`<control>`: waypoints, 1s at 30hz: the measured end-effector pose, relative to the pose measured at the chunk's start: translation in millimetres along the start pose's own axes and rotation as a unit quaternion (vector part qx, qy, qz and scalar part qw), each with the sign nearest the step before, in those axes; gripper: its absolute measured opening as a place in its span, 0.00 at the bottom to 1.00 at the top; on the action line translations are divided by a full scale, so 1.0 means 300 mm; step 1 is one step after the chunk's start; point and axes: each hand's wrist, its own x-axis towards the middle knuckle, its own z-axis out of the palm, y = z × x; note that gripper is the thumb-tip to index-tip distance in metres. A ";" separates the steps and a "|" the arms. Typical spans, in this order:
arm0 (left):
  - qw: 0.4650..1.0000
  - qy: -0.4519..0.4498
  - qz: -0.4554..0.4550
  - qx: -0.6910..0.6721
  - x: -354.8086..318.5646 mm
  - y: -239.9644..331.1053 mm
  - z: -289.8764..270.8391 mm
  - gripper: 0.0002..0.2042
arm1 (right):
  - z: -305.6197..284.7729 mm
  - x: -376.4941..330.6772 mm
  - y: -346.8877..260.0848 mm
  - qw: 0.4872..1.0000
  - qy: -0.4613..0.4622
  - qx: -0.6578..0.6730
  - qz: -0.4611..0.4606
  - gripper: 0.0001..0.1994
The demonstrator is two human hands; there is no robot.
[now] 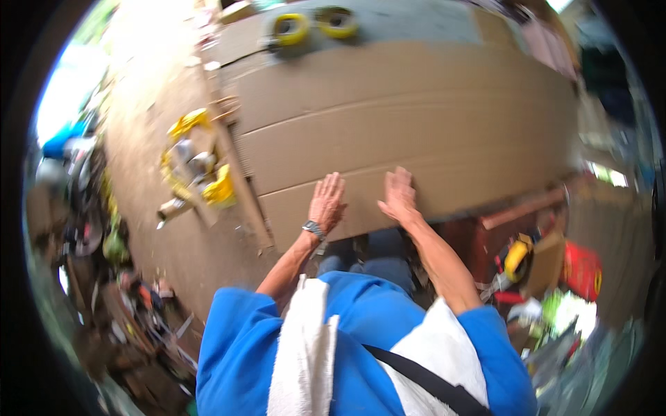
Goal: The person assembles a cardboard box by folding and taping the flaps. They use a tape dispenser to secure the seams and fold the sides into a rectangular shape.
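A large sheet of brown cardboard (388, 118) with long crease lines lies flat in front of me. My left hand (327, 204), with a metal watch on its wrist, rests palm down at the near edge of the sheet, fingers stretched out. To its right, my right hand (399, 194) is also spread over the near part of the cardboard, slightly blurred; whether its palm presses on it I cannot tell. Neither hand holds anything. Beyond the sheet, two rolls of yellow tape, one on the left (290, 29) and one on the right (336, 22), sit on a grey-blue surface.
A yellow-rimmed bag or container (220, 187) with scraps stands on the floor at left, near a cardboard tube (173, 208). Mixed clutter (139, 319) lies at lower left. At right are a red package (581, 270), a yellow-and-black object (517, 258) and plastic bags.
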 end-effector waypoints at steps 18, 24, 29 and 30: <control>0.992 -0.114 -0.041 0.031 0.066 0.145 0.119 0.38 | 0.012 -0.999 1.129 0.740 0.489 0.138 0.440 0.20; 0.996 -0.064 -0.024 0.057 0.098 0.131 0.135 0.31 | -0.134 -1.015 1.249 0.716 0.233 0.169 0.636 0.32; 0.985 -0.096 -0.115 0.084 0.085 0.175 0.106 0.36 | 0.003 -1.041 1.389 0.776 0.093 0.105 0.615 0.31; 0.986 -0.087 -0.109 0.087 0.076 0.175 0.113 0.36 | -0.021 -1.038 1.423 0.787 0.060 0.104 0.606 0.29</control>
